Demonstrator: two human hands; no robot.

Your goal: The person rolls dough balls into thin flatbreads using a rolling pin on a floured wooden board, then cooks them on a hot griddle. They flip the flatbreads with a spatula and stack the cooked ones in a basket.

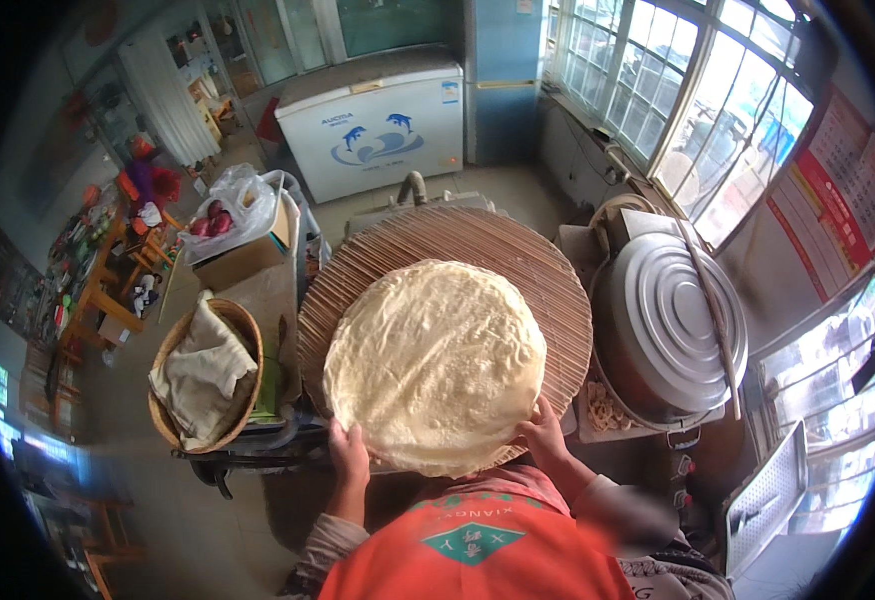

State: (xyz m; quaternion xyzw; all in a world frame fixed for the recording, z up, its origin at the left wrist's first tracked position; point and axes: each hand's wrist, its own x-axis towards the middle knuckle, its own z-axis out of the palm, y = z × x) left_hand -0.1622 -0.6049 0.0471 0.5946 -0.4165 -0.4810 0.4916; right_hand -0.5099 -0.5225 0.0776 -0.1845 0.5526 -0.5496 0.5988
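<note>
A large round pale flatbread (437, 360), thin and wrinkled on top, lies over the near part of a round slatted mat (557, 300) of brown stalks. My left hand (349, 448) grips the flatbread's near left edge. At its near right edge, my right hand (539, 432) pinches the rim between thumb and fingers. The bread's front edge reaches past the mat towards my red apron (475, 562). What supports the mat is mostly hidden beneath it.
Left of the mat stands a wicker basket (254, 330) with a folded cloth (205, 375). Behind it, a plastic bag (246, 191) holds red onions near a cardboard box (239, 259). A large lidded metal pot (670, 322), with a stick (707, 300) across it, stands right. A white chest freezer (377, 135) is beyond.
</note>
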